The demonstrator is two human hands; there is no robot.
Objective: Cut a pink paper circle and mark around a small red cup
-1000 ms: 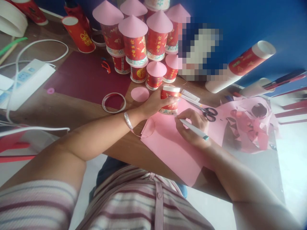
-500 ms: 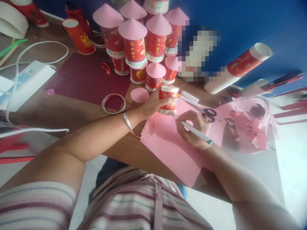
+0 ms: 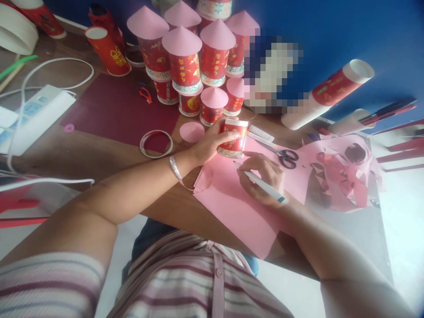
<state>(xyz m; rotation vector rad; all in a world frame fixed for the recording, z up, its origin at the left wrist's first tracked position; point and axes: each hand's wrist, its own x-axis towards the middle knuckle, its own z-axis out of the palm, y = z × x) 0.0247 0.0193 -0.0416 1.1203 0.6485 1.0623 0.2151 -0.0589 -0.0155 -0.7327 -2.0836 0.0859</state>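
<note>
My left hand (image 3: 213, 139) is wrapped round a short red paper tube (image 3: 233, 148) with a white top rim and a patterned white band at its base. In my right hand (image 3: 265, 179) is a white marker pen (image 3: 266, 187), its tip pointing up and left, just below the tube and apart from it. Pink paper (image 3: 243, 216) lies under both hands. Black-handled scissors (image 3: 287, 158) rest on it beyond my right hand. A pink paper disc (image 3: 192, 131) lies left of the tube.
Behind my left hand stand several red tubes with pink cone roofs (image 3: 182, 42), some stacked. A tape roll (image 3: 156, 143) lies near a dark red sheet (image 3: 115, 110). Pink scraps (image 3: 344, 176) are heaped at right. A power strip (image 3: 36, 117) with white cables sits at left.
The marker tip has drawn back from the tube's base, down and to the left. My left hand has turned the tube slightly, tilting it a little to the right.
</note>
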